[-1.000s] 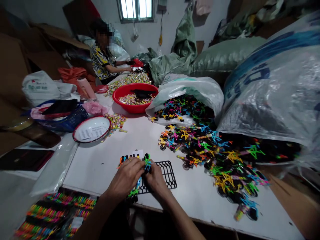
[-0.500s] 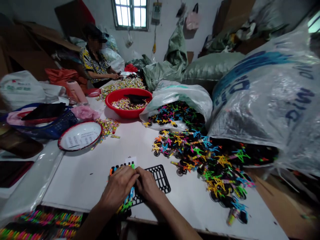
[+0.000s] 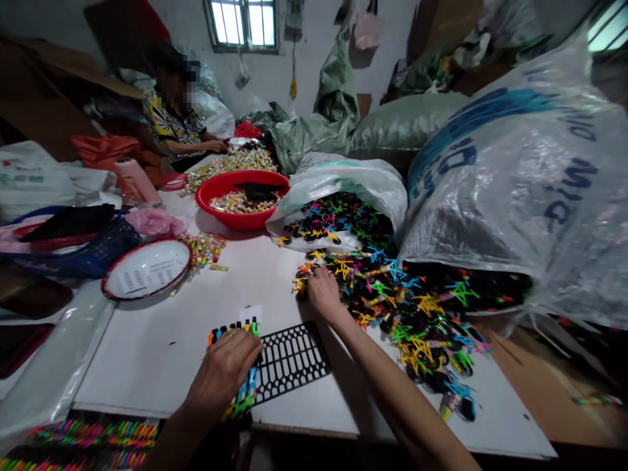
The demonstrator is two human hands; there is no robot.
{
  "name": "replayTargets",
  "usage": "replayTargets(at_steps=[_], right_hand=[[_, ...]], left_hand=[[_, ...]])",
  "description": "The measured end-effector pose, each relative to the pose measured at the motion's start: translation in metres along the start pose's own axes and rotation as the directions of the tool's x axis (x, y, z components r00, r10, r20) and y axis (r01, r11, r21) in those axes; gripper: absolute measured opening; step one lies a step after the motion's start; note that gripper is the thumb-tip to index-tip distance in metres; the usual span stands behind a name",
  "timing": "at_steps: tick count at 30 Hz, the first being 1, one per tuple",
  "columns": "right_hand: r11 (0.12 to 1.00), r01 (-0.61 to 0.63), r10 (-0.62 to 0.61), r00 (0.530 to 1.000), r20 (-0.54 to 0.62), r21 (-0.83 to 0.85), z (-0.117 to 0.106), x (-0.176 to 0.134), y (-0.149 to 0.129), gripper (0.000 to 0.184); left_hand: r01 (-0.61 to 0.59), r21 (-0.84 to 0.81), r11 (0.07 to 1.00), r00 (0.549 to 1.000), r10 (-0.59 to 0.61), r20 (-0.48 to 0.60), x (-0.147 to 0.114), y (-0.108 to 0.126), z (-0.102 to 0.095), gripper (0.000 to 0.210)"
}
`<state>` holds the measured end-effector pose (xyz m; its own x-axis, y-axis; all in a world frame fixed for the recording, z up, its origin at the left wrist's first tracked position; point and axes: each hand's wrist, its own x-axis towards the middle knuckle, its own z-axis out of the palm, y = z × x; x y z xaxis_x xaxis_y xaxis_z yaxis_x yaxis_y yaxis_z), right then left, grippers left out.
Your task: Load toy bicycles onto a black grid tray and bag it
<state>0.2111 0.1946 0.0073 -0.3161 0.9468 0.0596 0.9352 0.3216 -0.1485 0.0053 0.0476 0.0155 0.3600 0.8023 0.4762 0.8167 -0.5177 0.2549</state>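
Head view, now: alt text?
A person's right hand is at the edge of a pile of toy bikes; the left hand rests on a row of toys at one end of a black grid. Behind are a red basin, an open sack and another person.

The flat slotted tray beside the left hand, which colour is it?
The slotted tray is black, best seen in the head view.

Left hand [image 3: 229,361] curled palm-down, right hand [image 3: 324,292] extended
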Motion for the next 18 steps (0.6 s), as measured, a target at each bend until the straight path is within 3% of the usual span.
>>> replayTargets(at_steps=[5, 10, 18], right_hand=[[0.996, 0.052, -0.05, 0.998, 0.025, -0.077, 0.002, 0.011, -0.005, 0.033], [0.99, 0.101, -0.091, 0.992, 0.092, -0.1, 0.003, 0.0, 0.001, 0.028], [0.97, 0.234, -0.22, 0.96, 0.173, -0.066, 0.001, -0.009, -0.009, 0.026]], left_hand=[[-0.042, -0.027, 0.999, 0.999, 0.042, 0.009, 0.001, 0.003, -0.005, 0.019], [-0.036, -0.042, 0.998, 0.999, 0.036, 0.0, 0.002, 0.001, -0.007, 0.017], [0.001, -0.032, 0.999, 0.996, 0.002, 0.084, 0.011, -0.009, -0.004, 0.015]])
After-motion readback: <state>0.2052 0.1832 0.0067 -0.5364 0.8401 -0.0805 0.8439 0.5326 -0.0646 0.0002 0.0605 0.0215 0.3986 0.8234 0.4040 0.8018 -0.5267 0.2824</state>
